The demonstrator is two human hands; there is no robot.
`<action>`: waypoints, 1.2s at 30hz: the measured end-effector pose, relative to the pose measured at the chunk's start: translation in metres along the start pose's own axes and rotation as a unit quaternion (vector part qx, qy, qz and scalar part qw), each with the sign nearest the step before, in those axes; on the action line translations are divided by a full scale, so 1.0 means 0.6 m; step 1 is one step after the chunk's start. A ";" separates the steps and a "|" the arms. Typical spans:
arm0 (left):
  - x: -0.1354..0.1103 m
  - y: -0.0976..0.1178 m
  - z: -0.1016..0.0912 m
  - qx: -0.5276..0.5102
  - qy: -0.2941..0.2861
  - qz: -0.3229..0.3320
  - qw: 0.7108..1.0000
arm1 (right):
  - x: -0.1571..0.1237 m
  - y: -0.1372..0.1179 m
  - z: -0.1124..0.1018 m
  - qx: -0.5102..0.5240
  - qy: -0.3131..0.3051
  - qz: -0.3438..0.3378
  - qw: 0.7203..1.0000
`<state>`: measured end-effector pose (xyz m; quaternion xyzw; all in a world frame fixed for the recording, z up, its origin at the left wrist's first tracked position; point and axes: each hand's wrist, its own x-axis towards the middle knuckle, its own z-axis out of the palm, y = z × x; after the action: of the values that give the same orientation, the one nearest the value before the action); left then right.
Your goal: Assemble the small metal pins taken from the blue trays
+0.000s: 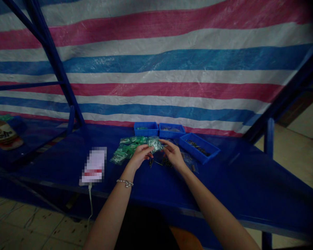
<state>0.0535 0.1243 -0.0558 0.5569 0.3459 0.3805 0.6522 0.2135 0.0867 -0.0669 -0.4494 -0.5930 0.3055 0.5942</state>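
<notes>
Both my hands meet over the middle of a blue table (224, 187). My left hand (140, 155) and my right hand (172, 152) are closed on the same small clear plastic bag (155, 143) with green print, held just above the table. A heap of similar green-printed bags (125, 148) lies to the left of my left hand. Small dark parts (159, 162) lie scattered on the table under my hands. A beaded bracelet (125, 182) sits on my left wrist.
Three blue plastic bins stand behind my hands: one at the left (146, 128), one in the middle (171, 130), and an angled one (199, 147) with dark parts. A phone (94, 165) with a white cable lies to the left. A labelled jar (3, 133) stands far left. A striped tarp (156, 62) hangs behind.
</notes>
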 end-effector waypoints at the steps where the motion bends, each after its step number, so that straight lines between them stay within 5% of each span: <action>1: 0.001 -0.001 0.000 0.016 0.011 0.011 1.000 | -0.001 -0.002 0.001 0.018 0.002 0.017 1.000; 11: 0.004 -0.003 0.005 0.066 0.048 0.078 0.994 | -0.001 -0.006 0.011 0.044 -0.017 0.087 0.995; 26: 0.001 0.001 0.007 0.068 0.029 0.074 0.994 | -0.002 -0.012 0.006 0.066 -0.042 0.110 0.991; 36: 0.002 -0.002 0.006 0.026 0.027 0.070 0.997 | -0.003 -0.012 0.006 0.104 -0.003 0.111 0.988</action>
<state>0.0576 0.1238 -0.0566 0.5861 0.3334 0.4305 0.6000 0.2084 0.0827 -0.0616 -0.4471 -0.5063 0.4312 0.5982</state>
